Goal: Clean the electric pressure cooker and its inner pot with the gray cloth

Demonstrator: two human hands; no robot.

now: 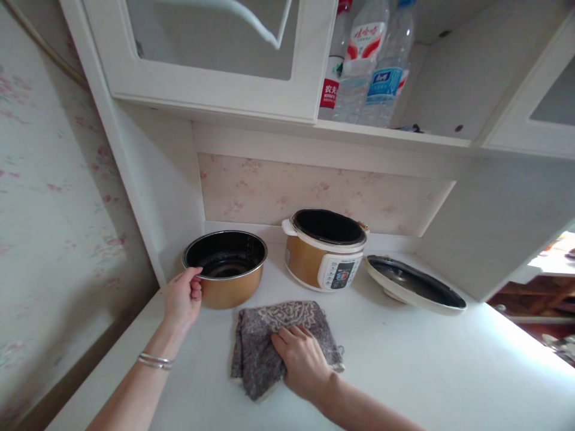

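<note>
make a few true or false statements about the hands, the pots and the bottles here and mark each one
1. The left hand grips the pot at its rim. True.
2. The right hand is on the pot. False: it is on the cloth.
3. The cooker stands between the pot and the lid. True.
4. The cooker is covered. False: it is open, and the lid lies beside it.
5. Bottles stand on the shelf above. True.
</note>
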